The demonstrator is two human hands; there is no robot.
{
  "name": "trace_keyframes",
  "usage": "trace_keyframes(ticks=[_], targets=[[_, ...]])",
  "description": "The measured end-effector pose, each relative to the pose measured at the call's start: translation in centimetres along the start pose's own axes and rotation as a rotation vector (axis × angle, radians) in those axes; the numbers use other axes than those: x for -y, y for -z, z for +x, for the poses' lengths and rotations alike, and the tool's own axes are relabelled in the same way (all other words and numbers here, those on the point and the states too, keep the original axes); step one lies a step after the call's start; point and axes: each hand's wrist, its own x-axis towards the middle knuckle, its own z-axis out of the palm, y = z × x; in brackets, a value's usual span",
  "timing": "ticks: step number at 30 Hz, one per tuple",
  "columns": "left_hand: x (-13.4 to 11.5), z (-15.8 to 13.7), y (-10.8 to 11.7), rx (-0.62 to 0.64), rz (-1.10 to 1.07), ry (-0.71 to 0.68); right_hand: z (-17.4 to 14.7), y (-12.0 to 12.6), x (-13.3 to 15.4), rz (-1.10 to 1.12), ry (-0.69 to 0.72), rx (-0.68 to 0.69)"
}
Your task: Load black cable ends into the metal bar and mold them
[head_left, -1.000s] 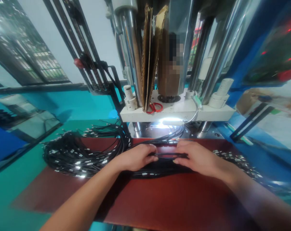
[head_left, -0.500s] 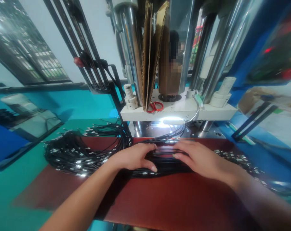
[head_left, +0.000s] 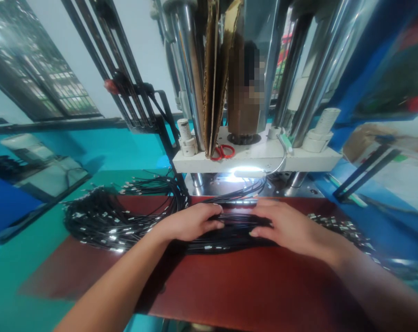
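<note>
A thick bundle of thin black cables (head_left: 236, 236) with small silvery end pieces lies across the reddish-brown board (head_left: 250, 286). My left hand (head_left: 191, 221) is over the bundle's middle, its thumb drawn in toward the fingers around some cables; how firmly they grip is partly hidden. Facing it from the right, my right hand (head_left: 285, 223) rests at the cables with fingers stretched out and its thumb apart, lower down. A short row of dark and whitish pieces (head_left: 241, 202) shows between the hands, at the board's far edge.
Behind the board stands a press with a white plate (head_left: 212, 165), steel columns and a bright lamp (head_left: 248, 173). Red-handled scissors (head_left: 224, 152) and cardboard sheets (head_left: 214, 87) are on the plate. Loose cable ends (head_left: 101, 221) spread left, others (head_left: 337, 228) right.
My left thumb has moved up toward its fingers. My right thumb has dropped away from its fingers, toward the near side of the bundle. The cables have shifted slightly between the hands.
</note>
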Motion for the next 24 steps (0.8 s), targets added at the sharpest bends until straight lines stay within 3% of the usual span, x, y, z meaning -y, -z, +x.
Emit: trace_keyframes(ticks=[4,9,24], targets=[[0.0,-0.2,0.5,0.014,-0.036,0.025,-0.1,0.0,-0.3,-0.062,0.006,-0.048],[0.3,-0.7,1.5,0.128,-0.064,0.054,-0.4,0.2,-0.3,-0.098,0.006,-0.05],[0.6,-0.9,1.7,0.131,0.031,0.116,-0.6,0.6,0.1,-0.072,0.014,-0.033]])
